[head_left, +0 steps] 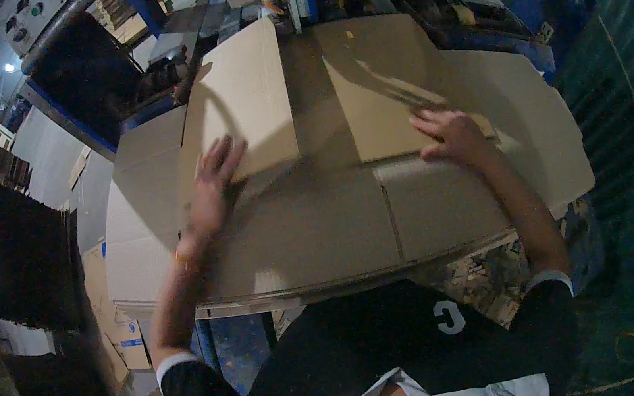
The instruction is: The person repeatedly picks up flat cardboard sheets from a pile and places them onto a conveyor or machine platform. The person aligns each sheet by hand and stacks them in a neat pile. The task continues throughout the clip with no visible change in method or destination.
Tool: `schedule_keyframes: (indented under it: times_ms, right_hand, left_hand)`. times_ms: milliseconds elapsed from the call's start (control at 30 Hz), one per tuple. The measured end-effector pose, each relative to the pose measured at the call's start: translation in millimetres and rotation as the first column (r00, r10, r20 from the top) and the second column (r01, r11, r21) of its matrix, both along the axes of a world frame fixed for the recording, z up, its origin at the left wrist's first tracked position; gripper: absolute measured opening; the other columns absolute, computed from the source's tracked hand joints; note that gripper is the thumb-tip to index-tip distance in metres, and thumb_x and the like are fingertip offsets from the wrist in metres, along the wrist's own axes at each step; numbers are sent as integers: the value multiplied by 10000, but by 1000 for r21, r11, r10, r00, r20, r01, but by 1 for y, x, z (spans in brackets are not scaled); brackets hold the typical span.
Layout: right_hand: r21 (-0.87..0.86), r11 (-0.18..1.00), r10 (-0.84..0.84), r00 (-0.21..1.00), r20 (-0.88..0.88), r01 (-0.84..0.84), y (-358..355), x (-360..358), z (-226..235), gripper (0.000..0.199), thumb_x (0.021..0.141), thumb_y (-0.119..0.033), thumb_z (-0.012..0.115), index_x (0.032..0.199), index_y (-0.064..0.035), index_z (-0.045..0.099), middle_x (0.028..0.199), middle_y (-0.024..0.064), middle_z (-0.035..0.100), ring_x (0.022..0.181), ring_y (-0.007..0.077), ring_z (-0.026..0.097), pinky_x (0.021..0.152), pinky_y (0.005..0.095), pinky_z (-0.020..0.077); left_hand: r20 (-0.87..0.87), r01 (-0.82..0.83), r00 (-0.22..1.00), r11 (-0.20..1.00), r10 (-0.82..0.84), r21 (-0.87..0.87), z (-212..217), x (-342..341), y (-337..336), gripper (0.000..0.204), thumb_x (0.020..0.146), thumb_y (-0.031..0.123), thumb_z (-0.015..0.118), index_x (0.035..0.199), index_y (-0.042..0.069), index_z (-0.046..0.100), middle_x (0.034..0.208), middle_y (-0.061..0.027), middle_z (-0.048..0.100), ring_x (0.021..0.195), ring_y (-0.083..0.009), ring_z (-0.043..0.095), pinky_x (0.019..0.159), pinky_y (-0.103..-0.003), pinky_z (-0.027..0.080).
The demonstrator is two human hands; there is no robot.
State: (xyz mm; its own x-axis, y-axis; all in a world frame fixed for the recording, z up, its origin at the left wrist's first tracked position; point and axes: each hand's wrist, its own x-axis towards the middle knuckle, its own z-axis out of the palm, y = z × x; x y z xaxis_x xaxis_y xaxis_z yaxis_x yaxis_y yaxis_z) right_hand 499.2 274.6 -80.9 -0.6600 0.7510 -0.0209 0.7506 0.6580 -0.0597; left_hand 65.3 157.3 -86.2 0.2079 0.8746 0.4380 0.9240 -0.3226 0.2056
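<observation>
A large flattened brown cardboard box (321,229) lies on a stack of similar sheets in front of me. Its two far flaps are folded toward me: a left flap (248,103) and a right flap (382,85). My left hand (213,187) presses flat, fingers spread, on the near edge of the left flap. On the near edge of the right flap rests my right hand (449,136), fingers also extended. Neither hand grips anything. An orange band circles my left wrist.
The cardboard stack's front edge (344,278) is close to my body. More cardboard sheets (123,336) lie low at the left. Machinery with a control panel (37,14) and blue frames stands beyond the stack. A green floor (619,182) runs along the right.
</observation>
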Motion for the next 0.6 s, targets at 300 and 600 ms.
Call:
schedule_keyframes:
  times_ms: [300, 600]
  right_hand:
    - [291, 926, -227, 971, -77, 239, 27, -24, 2, 562, 815, -399, 568, 1298, -144, 441, 1360, 147, 381, 1255, 328, 350, 1031, 412, 295]
    - [383, 233, -897, 350, -270, 894, -122, 210, -49, 570, 854, -355, 513, 1305, -23, 408, 1259, 224, 477, 1173, 369, 447, 939, 390, 390]
  left_hand:
    - [-154, -349, 919, 930, 363, 112, -7, -19, 74, 828, 735, 236, 697, 1404, 115, 224, 1339, -172, 384, 1268, -353, 317, 1020, -506, 250]
    - [448, -974, 35, 131, 893, -185, -50, -132, -173, 696, 788, 280, 659, 1264, -122, 348, 1265, -279, 432, 1163, -360, 438, 990, -378, 338]
